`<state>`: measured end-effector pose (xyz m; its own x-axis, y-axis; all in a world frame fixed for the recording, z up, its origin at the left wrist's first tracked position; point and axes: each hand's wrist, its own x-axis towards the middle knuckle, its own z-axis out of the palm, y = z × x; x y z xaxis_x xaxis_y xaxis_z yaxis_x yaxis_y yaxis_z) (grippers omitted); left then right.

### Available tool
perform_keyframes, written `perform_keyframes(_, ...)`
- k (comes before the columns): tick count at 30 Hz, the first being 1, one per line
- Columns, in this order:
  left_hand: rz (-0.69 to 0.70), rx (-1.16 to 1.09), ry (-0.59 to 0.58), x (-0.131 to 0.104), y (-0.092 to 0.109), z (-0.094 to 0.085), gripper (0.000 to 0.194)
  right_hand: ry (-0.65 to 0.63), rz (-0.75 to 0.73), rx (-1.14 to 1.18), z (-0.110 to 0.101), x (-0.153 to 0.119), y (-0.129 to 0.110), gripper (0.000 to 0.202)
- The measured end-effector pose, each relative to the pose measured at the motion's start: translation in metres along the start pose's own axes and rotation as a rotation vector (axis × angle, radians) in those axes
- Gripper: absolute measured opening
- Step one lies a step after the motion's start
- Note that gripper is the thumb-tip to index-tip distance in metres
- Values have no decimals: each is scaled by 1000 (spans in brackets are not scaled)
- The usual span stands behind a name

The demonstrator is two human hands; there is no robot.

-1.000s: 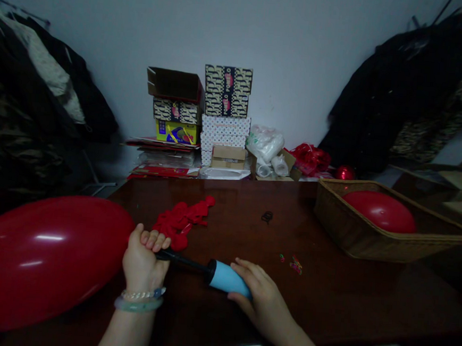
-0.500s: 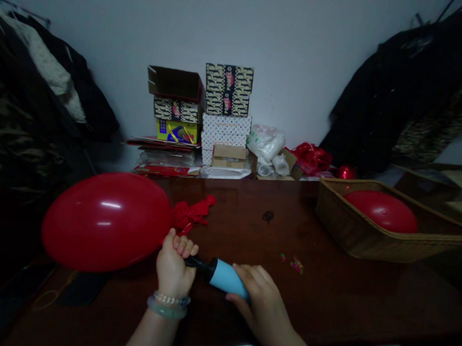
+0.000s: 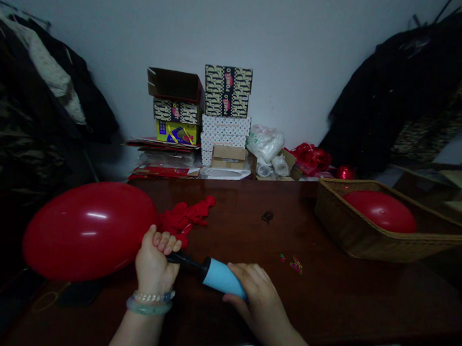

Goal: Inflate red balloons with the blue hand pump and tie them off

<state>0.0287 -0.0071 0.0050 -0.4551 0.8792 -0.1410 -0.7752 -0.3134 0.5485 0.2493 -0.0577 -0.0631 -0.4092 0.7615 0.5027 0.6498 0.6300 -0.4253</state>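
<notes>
My left hand (image 3: 156, 260) is closed around the black end of a balloon pump (image 3: 225, 279), with the neck of a large inflated red balloon (image 3: 90, 231) at the same fist. The fingers hide where balloon and pump meet. Around the pump's light blue barrel my right hand (image 3: 259, 295) is wrapped, thumb below and fingers on top. A length of black shaft shows between the fist and the barrel. Just behind the left hand lies a heap of limp red balloons (image 3: 185, 215) on the dark wooden table (image 3: 234, 237).
To the right, a wicker basket (image 3: 369, 245) holds another inflated red balloon (image 3: 380, 210). Small colourful bits (image 3: 296, 264) and a dark looped item (image 3: 267, 217) lie mid-table. Stacked boxes (image 3: 227, 93) and plastic bags (image 3: 265, 141) stand along the wall. Clothes hang on both sides.
My left hand has moved left and slightly down, taking the inflated balloon with it. More black shaft shows between it and the blue barrel. My right hand has hardly moved.
</notes>
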Motion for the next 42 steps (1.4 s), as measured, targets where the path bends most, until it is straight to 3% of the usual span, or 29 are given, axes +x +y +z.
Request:
perform_keyframes(7, 28, -35, 44, 13, 12, -10, 38, -11, -29, -16, 0, -2, 9, 50)
perform_keyframes(21, -73, 19, 26, -6, -37, -7, 40, 0, 32, -13, 3, -5, 3, 44)
perform_keyframes(25, -90, 24, 26, -9, -42, -5, 41, -12, 49, 6, 4, -5, 2, 43)
perform_keyframes(32, -42, 29, -2, -2, -23, -3, 41, -19, 21, 40, 3, -1, 2, 47)
perform_keyframes(42, 61, -36, 59, 18, 16, -12, 37, 16, -15, -15, 1, -3, 13, 47)
